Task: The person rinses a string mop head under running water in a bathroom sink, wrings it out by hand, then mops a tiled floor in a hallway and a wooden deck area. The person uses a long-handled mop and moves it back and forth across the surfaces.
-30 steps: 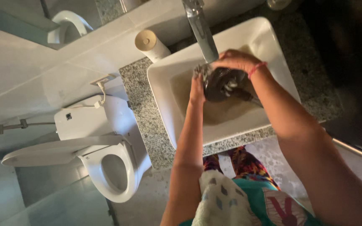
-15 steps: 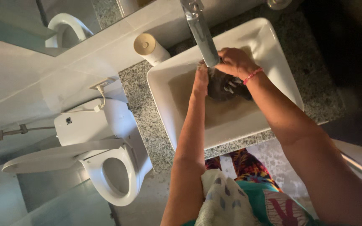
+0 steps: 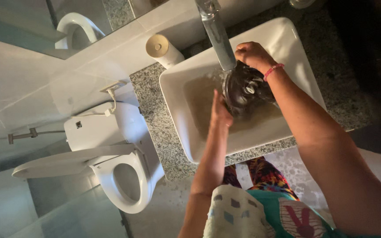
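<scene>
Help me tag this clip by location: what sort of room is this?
A bathroom, most likely: a white toilet stands beside a granite counter bearing a rectangular basin under a metal tap.

Dark wet object (image 3: 243, 88), perhaps cloth, indistinct.

sink (image 3: 287, 39) on counter (image 3: 155, 110), faucet (image 3: 217, 33) above, toilet (image 3: 120, 176) left

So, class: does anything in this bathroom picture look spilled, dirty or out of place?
Yes. The water pooled in the white basin is murky brown, not clear. Both hands, left hand and right hand, hold a dark wet cloth under the tap. Nothing has spilled onto the granite counter.
</scene>
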